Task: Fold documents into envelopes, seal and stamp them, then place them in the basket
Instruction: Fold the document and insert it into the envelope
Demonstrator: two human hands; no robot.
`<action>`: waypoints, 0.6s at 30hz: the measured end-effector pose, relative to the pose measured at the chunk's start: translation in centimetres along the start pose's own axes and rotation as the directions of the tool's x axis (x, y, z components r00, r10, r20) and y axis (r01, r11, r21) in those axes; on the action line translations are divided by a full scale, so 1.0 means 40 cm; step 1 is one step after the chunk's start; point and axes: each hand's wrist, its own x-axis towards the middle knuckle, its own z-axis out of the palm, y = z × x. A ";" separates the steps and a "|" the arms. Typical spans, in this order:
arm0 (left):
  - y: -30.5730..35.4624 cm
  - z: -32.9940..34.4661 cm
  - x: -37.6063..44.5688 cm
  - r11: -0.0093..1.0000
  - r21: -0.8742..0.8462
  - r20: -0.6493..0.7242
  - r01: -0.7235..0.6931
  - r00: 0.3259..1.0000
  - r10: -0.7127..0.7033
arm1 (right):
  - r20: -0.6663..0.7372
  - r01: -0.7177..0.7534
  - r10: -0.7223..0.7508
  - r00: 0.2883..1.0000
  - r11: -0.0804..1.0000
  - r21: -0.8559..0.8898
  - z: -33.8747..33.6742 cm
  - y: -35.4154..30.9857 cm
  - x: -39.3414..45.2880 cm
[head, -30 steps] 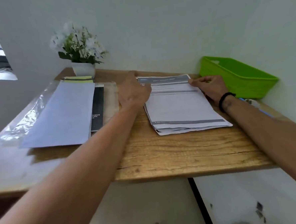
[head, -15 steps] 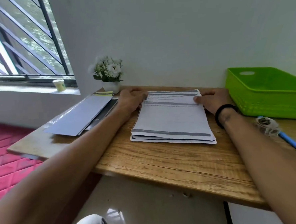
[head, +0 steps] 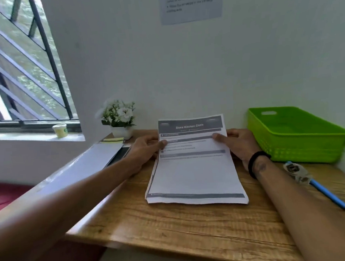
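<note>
While both hands hold it, the top sheet point(head: 191, 141) of the paper stack point(head: 195, 181) stands lifted at its far end, with its near part lying down toward the stack on the wooden table point(head: 173, 227). Heading on the sheet reads "Store Kitchen Cloth"; smaller print too blurred to read.

Left hand point(head: 146, 150): grasping the sheet's left edge, thumb on the printed face, other fingers behind the paper. Right hand point(head: 236, 144): grasping the right edge the same way, thumb on top. A black band point(head: 256, 161) sits on the right wrist.

Stack: middle of the table, several sheets, edges slightly fanned at the near left corner. Dark printed bar along the near edge of the upper page.

Green basket point(head: 301, 138): far right of the table, against the wall, near the right hand but apart from it. Nothing can be seen inside from this angle.

Blue pen point(head: 329, 195): lies on the table in front of the basket, beside the right forearm. A small crumpled clear packet point(head: 297, 171) touches the pen's far end; contents unclear.

Left side of the table: a pile of pale envelopes point(head: 100, 157) in clear plastic wrap, with a yellow strip at the far end and something dark beneath. Exact count cannot be told.

Potted white flowers point(head: 119, 117) stand at the back left corner. A small cup point(head: 60, 130) sits on the window sill. A printed notice point(head: 191, 4) is stuck on the wall above.
</note>
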 end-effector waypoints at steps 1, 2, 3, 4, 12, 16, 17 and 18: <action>-0.007 -0.002 0.009 0.999 -0.038 -0.003 -0.014 1.000 0.014 | -0.014 0.003 -0.003 1.000 1.000 0.002 0.002 0.000 0.001; -0.016 -0.005 0.017 0.996 -0.082 -0.015 -0.029 1.000 0.027 | -0.027 0.003 -0.003 1.000 1.000 0.003 0.006 -0.001 0.004; -0.025 -0.009 0.026 0.992 -0.121 -0.023 -0.043 0.999 0.040 | -0.039 0.003 -0.003 0.999 1.000 0.004 0.012 -0.003 0.006; -0.031 -0.011 0.032 0.987 -0.154 -0.027 -0.054 0.998 0.051 | -0.050 0.000 0.000 0.999 1.000 0.008 0.016 -0.005 0.006; -0.049 -0.010 0.044 0.962 -0.270 0.036 -0.030 0.999 0.041 | -0.063 -0.047 0.051 0.997 0.997 0.053 0.013 0.009 -0.004; -0.052 -0.010 0.044 0.969 -0.246 0.022 -0.035 0.999 0.042 | -0.083 -0.041 0.046 0.995 0.998 0.057 0.020 0.005 -0.005; -0.052 -0.010 0.047 0.982 -0.183 0.038 -0.045 0.998 0.053 | -0.103 -0.028 0.033 0.994 0.999 0.046 0.022 0.009 -0.005; -0.051 -0.009 0.048 0.991 -0.127 0.044 -0.048 0.998 0.054 | -0.109 -0.017 0.020 0.994 0.999 0.030 0.022 0.014 -0.003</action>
